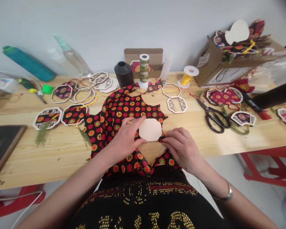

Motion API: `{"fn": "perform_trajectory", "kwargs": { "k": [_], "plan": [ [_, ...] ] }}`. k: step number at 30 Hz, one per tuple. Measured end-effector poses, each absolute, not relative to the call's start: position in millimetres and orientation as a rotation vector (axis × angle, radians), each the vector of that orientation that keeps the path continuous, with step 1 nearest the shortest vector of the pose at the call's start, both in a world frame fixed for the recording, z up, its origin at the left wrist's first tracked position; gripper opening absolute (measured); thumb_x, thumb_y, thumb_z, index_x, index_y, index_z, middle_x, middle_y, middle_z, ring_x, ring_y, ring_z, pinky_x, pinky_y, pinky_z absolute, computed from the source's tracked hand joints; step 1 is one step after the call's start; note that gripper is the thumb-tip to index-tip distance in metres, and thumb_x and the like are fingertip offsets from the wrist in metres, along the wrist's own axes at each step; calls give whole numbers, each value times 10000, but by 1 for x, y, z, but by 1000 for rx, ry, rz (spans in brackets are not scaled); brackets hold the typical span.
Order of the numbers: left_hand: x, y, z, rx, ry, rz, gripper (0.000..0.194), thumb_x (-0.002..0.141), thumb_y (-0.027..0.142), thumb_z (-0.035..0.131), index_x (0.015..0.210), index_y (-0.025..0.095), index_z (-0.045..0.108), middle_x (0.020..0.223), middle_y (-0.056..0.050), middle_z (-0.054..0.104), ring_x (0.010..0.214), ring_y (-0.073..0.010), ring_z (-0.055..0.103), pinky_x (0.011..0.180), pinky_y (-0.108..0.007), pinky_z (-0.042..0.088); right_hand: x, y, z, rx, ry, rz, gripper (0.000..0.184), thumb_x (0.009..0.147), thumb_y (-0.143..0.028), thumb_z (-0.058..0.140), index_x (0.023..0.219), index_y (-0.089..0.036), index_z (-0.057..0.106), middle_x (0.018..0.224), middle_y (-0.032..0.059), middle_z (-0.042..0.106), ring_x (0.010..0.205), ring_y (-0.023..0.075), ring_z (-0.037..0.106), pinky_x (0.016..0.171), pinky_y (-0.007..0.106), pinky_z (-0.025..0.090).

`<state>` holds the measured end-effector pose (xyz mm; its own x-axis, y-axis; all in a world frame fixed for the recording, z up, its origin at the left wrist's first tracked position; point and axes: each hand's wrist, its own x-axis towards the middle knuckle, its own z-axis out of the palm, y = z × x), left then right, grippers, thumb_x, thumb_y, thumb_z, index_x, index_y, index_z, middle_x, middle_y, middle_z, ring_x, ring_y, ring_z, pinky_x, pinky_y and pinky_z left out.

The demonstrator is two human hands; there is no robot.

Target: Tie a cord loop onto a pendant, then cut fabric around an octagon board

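Observation:
A black cloth with red and yellow dots [124,111] lies on the wooden table [62,152] in front of me, with pieces cut out of its edges. A plain pale octagonal board piece [150,129] rests on the cloth. My left hand [125,136] lies flat on the cloth, its fingertips at the piece's left edge. My right hand [181,146] presses the cloth at the piece's lower right edge.
Black scissors [214,117] lie to the right. Thread spools stand at the back: black [124,73], green-gold [144,68], yellow [188,76]. Finished fabric ornaments [47,116] lie left and right, wooden frames [176,104] behind. A cardboard box [226,70] holds more. A phone [2,143] sits far left.

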<state>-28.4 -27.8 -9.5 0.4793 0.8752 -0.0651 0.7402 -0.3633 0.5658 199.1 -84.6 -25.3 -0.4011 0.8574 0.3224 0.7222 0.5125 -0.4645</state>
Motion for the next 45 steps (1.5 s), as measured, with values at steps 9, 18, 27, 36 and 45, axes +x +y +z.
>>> {"fn": "perform_trajectory", "kwargs": {
  "k": [9, 18, 27, 36, 45],
  "plan": [
    [-30, -27, -13, 2209, 1304, 402, 646, 790, 256, 686, 1379, 229, 424, 1333, -101, 558, 1247, -312, 401, 1020, -554, 393, 201, -84, -26, -1296, -2275, 333, 172, 921, -150, 496, 956, -194, 658, 1033, 90, 678, 944, 243, 550, 780, 412, 454],
    [-29, -27, -8, 2147, 1328, 371, 637, 793, 263, 687, 1373, 209, 428, 1344, -116, 547, 1281, -302, 393, 1033, -542, 388, 201, -84, -27, -1295, -2304, 330, 194, 880, -68, 491, 950, -170, 639, 1049, 104, 661, 959, 253, 538, 786, 411, 452],
    [-29, -27, -12, 2134, 1326, 438, 625, 797, 224, 668, 1372, 243, 425, 1331, -97, 546, 1273, -295, 416, 1041, -552, 383, 201, -84, -29, -1302, -2298, 356, 222, 874, -57, 479, 968, -189, 632, 1051, 92, 656, 963, 252, 532, 791, 412, 449],
    [-29, -26, -14, 2148, 1336, 403, 615, 824, 221, 643, 1391, 205, 404, 1336, -119, 527, 1300, -290, 388, 1061, -528, 378, 202, -84, -29, -1297, -2300, 357, 209, 879, -58, 480, 969, -180, 625, 1055, 94, 652, 968, 252, 532, 793, 412, 449],
    [-29, -27, -14, 2138, 1322, 417, 609, 831, 206, 630, 1395, 238, 403, 1332, -101, 514, 1304, -296, 375, 1067, -534, 373, 200, -84, -28, -1310, -2292, 362, 215, 867, -33, 478, 952, -166, 624, 1051, 95, 654, 950, 246, 523, 795, 408, 453]
  ]
}}
